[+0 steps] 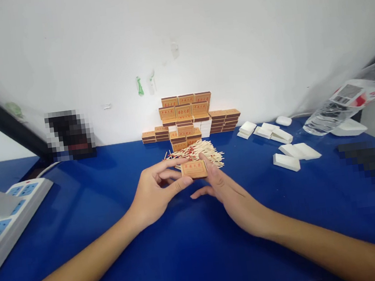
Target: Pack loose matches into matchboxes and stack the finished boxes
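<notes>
Between my two hands is an orange matchbox (194, 170) with red lettering, held just above the blue table. My left hand (155, 187) grips its left end between thumb and fingers. My right hand (225, 186) is closed about the right end, its thumb side against the box and its other fingers curled below. Right behind lies a heap of loose matches (209, 151) with red heads, partly hidden by my hands. Beyond the heap, several matchboxes are stacked in a stepped pile (184, 110) against the wall.
Several white paper trays (286, 162) lie right of the matches. A clear plastic bottle (336, 104) leans at the far right, near a small white case (283, 121). On the left sits a white power strip (28, 210) with blue sockets. A pale wall (95, 56) bounds the blue table (188, 259).
</notes>
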`<state>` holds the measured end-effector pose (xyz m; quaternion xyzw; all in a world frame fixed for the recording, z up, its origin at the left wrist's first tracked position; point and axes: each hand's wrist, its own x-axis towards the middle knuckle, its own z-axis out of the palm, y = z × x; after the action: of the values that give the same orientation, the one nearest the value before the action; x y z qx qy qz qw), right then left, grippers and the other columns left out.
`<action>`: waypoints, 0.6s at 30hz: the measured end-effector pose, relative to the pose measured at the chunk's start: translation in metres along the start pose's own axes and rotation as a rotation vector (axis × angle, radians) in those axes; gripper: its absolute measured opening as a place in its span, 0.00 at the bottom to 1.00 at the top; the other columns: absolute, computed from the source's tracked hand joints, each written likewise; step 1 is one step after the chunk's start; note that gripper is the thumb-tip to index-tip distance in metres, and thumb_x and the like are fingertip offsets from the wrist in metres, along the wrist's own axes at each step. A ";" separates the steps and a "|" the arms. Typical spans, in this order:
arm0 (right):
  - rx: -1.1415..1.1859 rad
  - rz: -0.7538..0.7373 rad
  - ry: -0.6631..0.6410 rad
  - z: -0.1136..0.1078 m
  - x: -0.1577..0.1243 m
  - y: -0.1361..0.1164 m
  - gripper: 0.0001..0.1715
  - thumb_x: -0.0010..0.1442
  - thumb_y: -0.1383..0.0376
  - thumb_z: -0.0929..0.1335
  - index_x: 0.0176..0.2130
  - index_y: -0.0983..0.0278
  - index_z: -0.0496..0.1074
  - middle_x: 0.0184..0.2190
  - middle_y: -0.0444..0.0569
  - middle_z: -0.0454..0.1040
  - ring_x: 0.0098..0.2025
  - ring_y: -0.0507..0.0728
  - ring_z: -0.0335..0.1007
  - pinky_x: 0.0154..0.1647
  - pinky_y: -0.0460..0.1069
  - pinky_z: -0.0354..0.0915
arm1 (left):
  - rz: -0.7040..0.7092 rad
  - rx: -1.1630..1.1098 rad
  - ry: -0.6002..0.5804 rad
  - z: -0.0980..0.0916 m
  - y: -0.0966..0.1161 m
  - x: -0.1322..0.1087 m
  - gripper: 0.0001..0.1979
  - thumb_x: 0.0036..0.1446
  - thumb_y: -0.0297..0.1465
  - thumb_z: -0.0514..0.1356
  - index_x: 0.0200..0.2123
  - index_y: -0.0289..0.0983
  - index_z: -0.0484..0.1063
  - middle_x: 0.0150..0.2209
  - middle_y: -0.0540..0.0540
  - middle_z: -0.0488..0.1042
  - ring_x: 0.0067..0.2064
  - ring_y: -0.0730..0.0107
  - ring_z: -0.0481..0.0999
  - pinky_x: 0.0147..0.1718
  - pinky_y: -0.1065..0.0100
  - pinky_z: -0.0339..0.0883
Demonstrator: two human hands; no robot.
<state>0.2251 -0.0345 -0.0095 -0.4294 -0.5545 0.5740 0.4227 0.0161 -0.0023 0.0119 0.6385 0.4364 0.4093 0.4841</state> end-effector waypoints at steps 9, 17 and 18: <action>-0.051 0.003 -0.187 0.000 -0.001 -0.003 0.47 0.72 0.34 0.52 0.78 0.42 0.28 0.74 0.53 0.60 0.58 0.65 0.75 0.57 0.66 0.74 | 0.031 0.004 0.022 0.009 0.003 -0.005 0.25 0.56 0.42 0.74 0.55 0.39 0.80 0.31 0.48 0.85 0.30 0.66 0.80 0.33 0.66 0.72; -0.115 -0.051 -0.098 -0.003 0.000 -0.012 0.48 0.73 0.39 0.60 0.80 0.48 0.37 0.70 0.59 0.62 0.51 0.62 0.74 0.38 0.56 0.78 | 0.218 0.242 0.257 -0.056 -0.004 0.038 0.28 0.57 0.45 0.73 0.57 0.38 0.80 0.43 0.44 0.84 0.44 0.63 0.81 0.45 0.64 0.74; -0.162 -0.069 -0.093 -0.005 0.000 -0.013 0.46 0.74 0.40 0.60 0.79 0.49 0.40 0.69 0.59 0.63 0.50 0.61 0.74 0.37 0.55 0.78 | 0.228 0.314 0.336 -0.070 -0.008 0.049 0.29 0.57 0.46 0.72 0.58 0.38 0.80 0.43 0.44 0.83 0.43 0.64 0.80 0.46 0.64 0.74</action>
<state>0.2303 -0.0331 0.0029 -0.4156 -0.6326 0.5317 0.3800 -0.0379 0.0637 0.0232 0.6741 0.4941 0.4886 0.2504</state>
